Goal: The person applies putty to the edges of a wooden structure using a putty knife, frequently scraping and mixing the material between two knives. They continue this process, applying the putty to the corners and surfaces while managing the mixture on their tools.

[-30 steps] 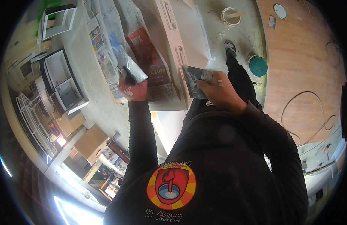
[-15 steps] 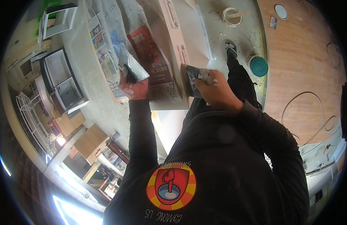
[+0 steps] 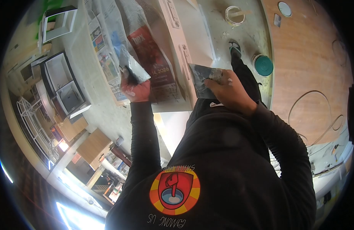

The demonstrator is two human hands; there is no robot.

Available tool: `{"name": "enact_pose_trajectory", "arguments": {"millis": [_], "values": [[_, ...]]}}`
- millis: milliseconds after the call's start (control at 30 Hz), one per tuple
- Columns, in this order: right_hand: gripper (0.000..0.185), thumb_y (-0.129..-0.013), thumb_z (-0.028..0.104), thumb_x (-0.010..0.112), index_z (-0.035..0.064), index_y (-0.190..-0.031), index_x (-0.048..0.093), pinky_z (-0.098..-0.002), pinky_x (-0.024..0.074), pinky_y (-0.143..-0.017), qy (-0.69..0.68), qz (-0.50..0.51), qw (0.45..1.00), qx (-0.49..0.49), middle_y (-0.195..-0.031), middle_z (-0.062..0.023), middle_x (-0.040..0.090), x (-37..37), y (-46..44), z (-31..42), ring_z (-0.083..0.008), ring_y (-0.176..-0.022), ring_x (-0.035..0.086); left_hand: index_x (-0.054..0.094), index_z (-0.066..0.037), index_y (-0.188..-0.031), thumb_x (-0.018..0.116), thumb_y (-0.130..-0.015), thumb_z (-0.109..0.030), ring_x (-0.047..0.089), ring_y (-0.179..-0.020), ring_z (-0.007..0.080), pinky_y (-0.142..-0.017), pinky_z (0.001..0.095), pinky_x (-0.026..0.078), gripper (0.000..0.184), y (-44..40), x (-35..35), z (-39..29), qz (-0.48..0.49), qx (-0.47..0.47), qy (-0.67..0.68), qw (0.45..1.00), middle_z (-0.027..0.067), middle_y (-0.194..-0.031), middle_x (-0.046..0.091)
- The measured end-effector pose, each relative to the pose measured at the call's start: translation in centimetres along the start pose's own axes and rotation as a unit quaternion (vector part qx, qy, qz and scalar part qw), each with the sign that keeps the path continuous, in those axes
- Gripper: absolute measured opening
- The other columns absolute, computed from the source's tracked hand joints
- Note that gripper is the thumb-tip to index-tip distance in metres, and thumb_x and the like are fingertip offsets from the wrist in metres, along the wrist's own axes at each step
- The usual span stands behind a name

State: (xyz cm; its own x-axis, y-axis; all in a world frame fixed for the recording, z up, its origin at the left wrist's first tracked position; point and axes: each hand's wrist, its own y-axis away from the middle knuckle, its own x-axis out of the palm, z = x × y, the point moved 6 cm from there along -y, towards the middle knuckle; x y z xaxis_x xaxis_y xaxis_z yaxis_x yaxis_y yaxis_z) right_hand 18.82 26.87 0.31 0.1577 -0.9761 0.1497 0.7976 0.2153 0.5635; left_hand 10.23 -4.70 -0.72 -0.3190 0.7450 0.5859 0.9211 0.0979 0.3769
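Note:
In my left hand (image 3: 135, 90) is a broad metal putty knife (image 3: 133, 68), its wide blade angled over newspaper (image 3: 146, 46). The fingers are closed around its lower part. My right hand (image 3: 234, 91) pinches a flat grey scraper plate (image 3: 199, 80) with pale putty smears on it. That plate's left edge is beside the rim of a pale wooden panel (image 3: 187, 82); whether it touches cannot be made out. White putty marks the fingers of both hands.
Beyond my right hand, an open tub (image 3: 235, 16) with a stick across it and a green-lidded bucket (image 3: 263, 65) stand on the floor. A large wooden board (image 3: 299, 57) with a loose cable lies at right. Black-and-white cabinet frames (image 3: 64, 86) stand at left.
My right hand has shifted right with the scraper plate, drawing it back a little from the panel's rim and turning more of its face into view. My left hand has barely moved.

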Motion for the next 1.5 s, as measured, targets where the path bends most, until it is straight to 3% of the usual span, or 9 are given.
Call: {"name": "enact_pose_trajectory", "arguments": {"millis": [33, 133, 867, 1067, 1100, 1200, 1400, 1467, 1500], "values": [[0.025, -0.089, 0.012, 0.058, -0.0106, -0.100, 0.063, -0.0406, 0.0517, -0.066, -0.006, 0.003, 1.000, 0.015, -0.078, -0.0234, 0.066, 0.3, -0.2, -0.4, -0.0318, -0.067, 0.065, 0.062, -0.006, -0.127, 0.069, -0.089, -0.020, 0.064, -0.114, 0.0224, -0.099, 0.0374, 0.051, 0.042, -0.1, 0.0, 0.0, -0.001, -0.010, 0.020, 1.000, 0.0077, -0.125, 0.067], [0.026, -0.088, 0.012, 0.059, -0.0123, -0.095, 0.062, -0.0411, 0.0514, -0.064, 0.010, -0.033, 0.997, -0.071, -0.077, -0.0254, 0.065, 0.5, -0.5, 0.7, -0.0323, -0.066, 0.064, 0.062, -0.006, -0.127, 0.069, -0.089, -0.020, 0.064, -0.114, 0.0225, -0.099, 0.0377, 0.051, 0.041, -0.2, 0.1, 0.1, 0.002, -0.017, 0.037, 0.999, 0.0077, -0.125, 0.066], [0.024, -0.087, 0.010, 0.058, -0.0136, -0.086, 0.060, -0.0418, 0.0519, -0.064, -0.001, -0.025, 1.000, -0.004, -0.074, -0.0256, 0.064, 0.8, -2.6, 1.6, -0.0344, -0.063, 0.064, 0.061, -0.004, -0.128, 0.070, -0.088, -0.020, 0.062, -0.115, 0.0230, -0.101, 0.0378, 0.049, 0.044, 0.2, 0.0, 0.2, -0.029, -0.020, 0.043, 0.998, 0.0075, -0.125, 0.066], [0.025, -0.087, 0.010, 0.055, -0.0128, -0.091, 0.063, -0.0404, 0.0525, -0.063, 0.003, -0.055, 0.997, -0.051, -0.076, -0.0274, 0.066, 1.5, -2.6, 1.4, -0.0332, -0.067, 0.069, 0.061, -0.004, -0.127, 0.068, -0.088, -0.018, 0.062, -0.116, 0.0233, -0.100, 0.0379, 0.049, 0.042, 0.3, 0.0, 0.3, -0.055, -0.009, 0.055, 0.997, 0.0083, -0.125, 0.065], [0.022, -0.088, 0.012, 0.059, -0.0098, -0.091, 0.062, -0.0373, 0.0488, -0.059, -0.016, -0.047, 0.998, -0.029, -0.073, -0.0183, 0.064, 1.5, -2.5, 1.2, -0.0237, -0.063, 0.061, 0.061, -0.004, -0.127, 0.068, -0.088, -0.018, 0.062, -0.116, 0.0233, -0.100, 0.0379, 0.049, 0.042, 0.2, 0.1, 0.4, -0.054, -0.008, 0.055, 0.997, 0.0083, -0.125, 0.065], [0.019, -0.089, 0.012, 0.062, -0.0071, -0.091, 0.062, -0.0344, 0.0450, -0.055, -0.023, -0.042, 0.999, -0.014, -0.069, -0.0101, 0.061, 1.6, -2.6, 0.8, -0.0143, -0.058, 0.053, 0.065, -0.005, -0.119, 0.063, -0.092, -0.024, 0.069, -0.090, 0.0226, -0.075, 0.0351, 0.057, 0.033, 0.5, 0.6, 0.2, -0.117, 0.021, 0.043, 0.992, 0.0087, -0.106, 0.070], [0.019, -0.088, 0.011, 0.062, -0.0080, -0.088, 0.061, -0.0351, 0.0456, -0.055, 0.037, -0.033, 0.999, 0.002, -0.067, -0.0141, 0.059, 1.3, -3.0, 1.0, -0.0151, -0.059, 0.054, 0.064, -0.005, -0.121, 0.062, -0.093, -0.023, 0.068, -0.095, 0.0223, -0.078, 0.0363, 0.057, 0.034, 0.5, 0.5, 0.3, -0.097, 0.010, 0.057, 0.994, 0.0087, -0.111, 0.069], [0.019, -0.088, 0.011, 0.062, -0.0082, -0.088, 0.061, -0.0354, 0.0458, -0.055, 0.031, -0.035, 0.999, -0.004, -0.066, -0.0145, 0.058, 1.3, -2.9, 1.5, -0.0155, -0.059, 0.054, 0.060, -0.002, -0.127, 0.067, -0.089, -0.018, 0.062, -0.116, 0.0240, -0.101, 0.0382, 0.049, 0.042, 0.4, 0.5, 0.2, -0.025, 0.001, 0.051, 0.998, 0.0099, -0.126, 0.065], [0.023, -0.088, 0.011, 0.060, -0.0116, -0.093, 0.062, -0.0387, 0.0502, -0.062, 0.033, -0.033, 0.999, -0.015, -0.074, -0.0226, 0.063, 1.4, -2.6, 2.1, -0.0271, -0.065, 0.062, 0.060, -0.002, -0.127, 0.067, -0.089, -0.018, 0.062, -0.116, 0.0240, -0.101, 0.0382, 0.049, 0.042, 0.3, 0.1, 0.3, -0.024, 0.000, 0.052, 0.998, 0.0099, -0.126, 0.065]]}}
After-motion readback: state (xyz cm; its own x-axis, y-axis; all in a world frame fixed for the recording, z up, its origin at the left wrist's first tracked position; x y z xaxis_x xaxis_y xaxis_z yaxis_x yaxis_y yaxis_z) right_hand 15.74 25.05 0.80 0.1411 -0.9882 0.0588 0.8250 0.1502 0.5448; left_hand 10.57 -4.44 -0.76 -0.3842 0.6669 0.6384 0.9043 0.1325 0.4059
